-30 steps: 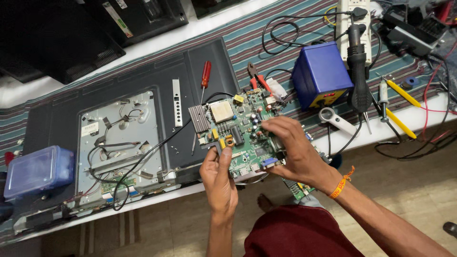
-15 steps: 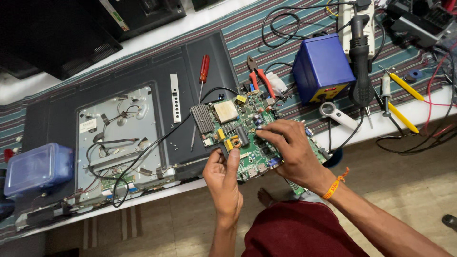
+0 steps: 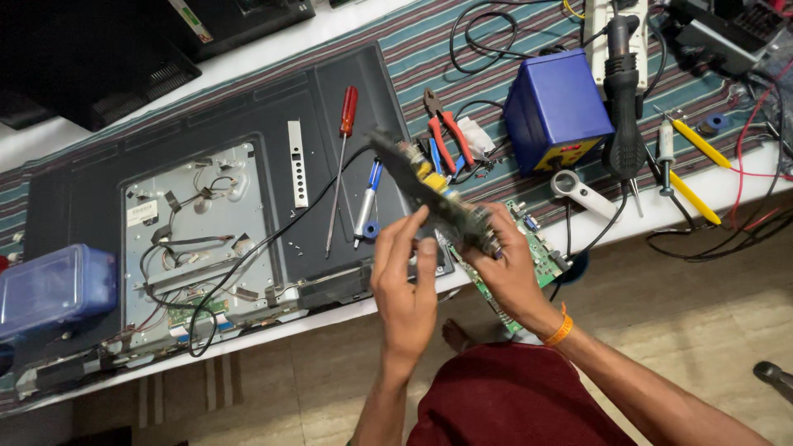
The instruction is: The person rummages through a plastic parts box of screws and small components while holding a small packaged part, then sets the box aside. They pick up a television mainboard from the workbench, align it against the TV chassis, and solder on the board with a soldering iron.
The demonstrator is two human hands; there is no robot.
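Circuit board [image 3: 429, 192], lifted off the bench and tilted so that its edge faces the camera, sits between both hands above the front edge of the white table [image 3: 727, 186]. The right hand [image 3: 508, 264] clasps its lower end, fingers wrapped around the edge, with an orange band [image 3: 561, 329] on the wrist. The left hand [image 3: 406, 277] is narrow, its fingertips pressed against the board's underside just beside the right hand. A black cable [image 3: 273, 235] runs from the board's upper end down toward the opened television back panel [image 3: 206, 223], which lies flat to the left with its metal plate and wiring exposed.

Just behind the board lie a red-handled screwdriver [image 3: 342, 157], a blue-and-silver pen-like tool [image 3: 367, 202] and red-handled pliers [image 3: 446, 132] on the striped cloth [image 3: 462, 58]. A second green board [image 3: 537, 248] rests under the right hand at the table edge (partly hidden by the wrist). Farther right stand a blue box [image 3: 552, 111], a black hot-air tool [image 3: 624, 107], a white magnifier [image 3: 582, 192] and 2 yellow-handled tools [image 3: 692, 165]. A blue plastic container [image 3: 54, 285] sits at the far left.
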